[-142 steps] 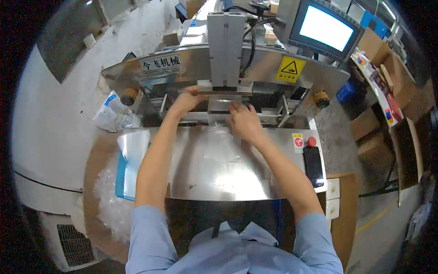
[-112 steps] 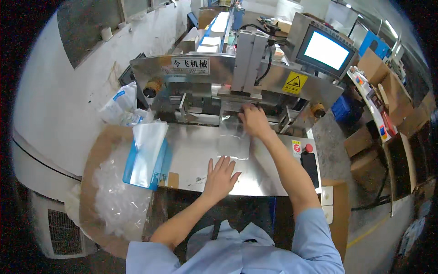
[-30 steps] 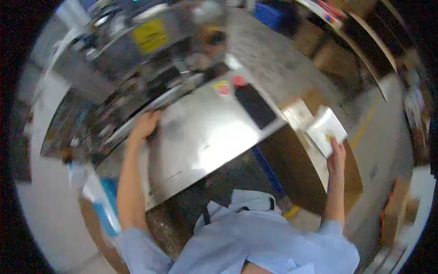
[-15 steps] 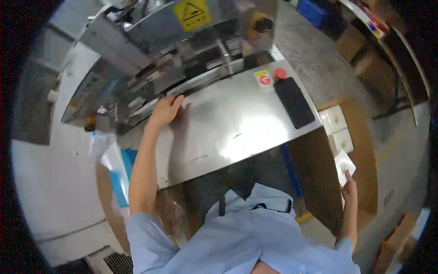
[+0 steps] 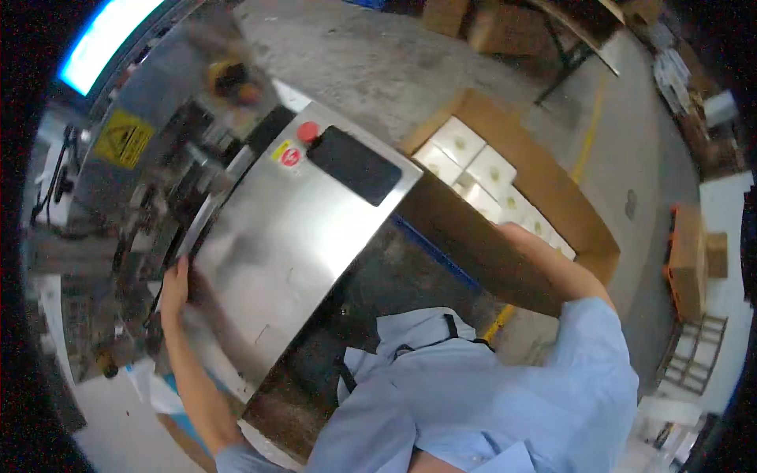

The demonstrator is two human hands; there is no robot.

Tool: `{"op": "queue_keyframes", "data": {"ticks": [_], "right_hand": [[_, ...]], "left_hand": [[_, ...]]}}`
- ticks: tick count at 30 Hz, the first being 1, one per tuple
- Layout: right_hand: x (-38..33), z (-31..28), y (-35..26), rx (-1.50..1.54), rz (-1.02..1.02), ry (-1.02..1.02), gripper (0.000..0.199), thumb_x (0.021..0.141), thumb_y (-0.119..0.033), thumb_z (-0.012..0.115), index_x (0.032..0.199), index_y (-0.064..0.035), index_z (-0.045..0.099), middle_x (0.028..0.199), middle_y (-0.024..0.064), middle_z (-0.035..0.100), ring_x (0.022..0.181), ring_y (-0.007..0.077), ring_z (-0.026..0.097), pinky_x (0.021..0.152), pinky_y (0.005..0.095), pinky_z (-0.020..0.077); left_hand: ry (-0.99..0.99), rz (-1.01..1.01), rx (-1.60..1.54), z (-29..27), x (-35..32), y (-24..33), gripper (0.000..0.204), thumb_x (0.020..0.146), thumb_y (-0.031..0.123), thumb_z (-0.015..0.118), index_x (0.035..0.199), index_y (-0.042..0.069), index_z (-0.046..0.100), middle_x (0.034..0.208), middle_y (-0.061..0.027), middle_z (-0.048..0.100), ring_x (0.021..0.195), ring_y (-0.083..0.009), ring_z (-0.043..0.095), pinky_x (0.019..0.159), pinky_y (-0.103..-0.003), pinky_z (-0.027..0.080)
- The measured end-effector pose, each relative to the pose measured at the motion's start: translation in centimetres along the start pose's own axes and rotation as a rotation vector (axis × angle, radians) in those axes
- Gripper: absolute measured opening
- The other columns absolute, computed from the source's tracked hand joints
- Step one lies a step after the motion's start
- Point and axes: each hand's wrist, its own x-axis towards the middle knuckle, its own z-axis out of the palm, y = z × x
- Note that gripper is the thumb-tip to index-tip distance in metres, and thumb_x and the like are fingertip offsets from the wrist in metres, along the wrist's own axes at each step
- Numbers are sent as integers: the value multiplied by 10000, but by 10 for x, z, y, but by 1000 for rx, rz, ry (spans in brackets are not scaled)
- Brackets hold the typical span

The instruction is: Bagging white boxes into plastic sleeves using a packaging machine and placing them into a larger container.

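My left hand [image 5: 174,290] rests at the front edge of a machine's guide rail [image 5: 206,211], beside the bare steel worktop [image 5: 272,260]. Its fingers look extended and hold nothing that I can see. Over on the right, my right hand [image 5: 518,235] reaches across the near wall of an open brown carton [image 5: 465,229]. Small white boxes [image 5: 490,171] stand in rows inside, and one tilted white box [image 5: 478,200] lies just ahead of that hand. The right fingertips are hidden among the boxes, so their grip does not show.
On the worktop are a red push button [image 5: 307,132] and a black rectangular pad [image 5: 354,165]. A yellow warning label [image 5: 124,139] marks the machine, below a bright screen [image 5: 110,39]. A table with dark legs [image 5: 566,71] stands beyond the carton.
The view has swung right, bringing more of the carton into sight. My right hand, earlier touching a white box, now reaches farther along the carton. The left hand stays at the rail.
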Motion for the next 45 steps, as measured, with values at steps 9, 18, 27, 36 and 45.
{"op": "queue_keyframes", "data": {"ticks": [9, 18, 27, 36, 45], "right_hand": [[-5, 37, -44, -862, -447, 99, 386, 944, -331, 576, 1128, -6, 676, 1080, 184, 699, 940, 365, 659, 832, 434, 512], [-40, 39, -61, -481, -883, 417, 403, 1003, -213, 573, 1339, 7, 535, 1183, 109, 628, 1036, 177, 603, 867, 283, 496], [-94, 186, -158, -607, -1352, 300, 405, 976, -74, 578, 1361, 25, 500, 1371, 159, 549, 1257, 252, 526, 1063, 360, 409], [-149, 282, -162, -664, -1573, 17, 431, 947, -12, 592, 1366, 12, 500, 1357, 159, 540, 1119, 238, 606, 921, 320, 511], [-162, 290, -179, -551, -1397, 11, 441, 958, -37, 589, 1386, 4, 491, 1329, 131, 574, 1113, 195, 600, 908, 303, 505]], "left_hand": [[291, 23, -523, -26, -132, 36, 341, 970, 212, 624, 1189, -48, 652, 1156, -112, 681, 1085, -172, 609, 983, -305, 434], [1138, -172, -1190, -63, -384, -142, 428, 1031, 322, 445, 1249, -11, 604, 1300, -149, 602, 1224, -225, 556, 1047, -388, 432], [694, -768, -554, -20, -411, -232, 628, 935, 434, 600, 1344, -38, 529, 1250, -211, 632, 1136, -257, 612, 965, -368, 475], [898, -446, -234, -56, -278, -198, 304, 866, 311, 698, 950, 19, 678, 928, -179, 706, 815, -314, 685, 736, -425, 529], [1237, -245, -232, -70, -274, -126, 172, 936, 212, 621, 975, 50, 662, 885, -150, 717, 797, -286, 701, 704, -388, 528]]}}
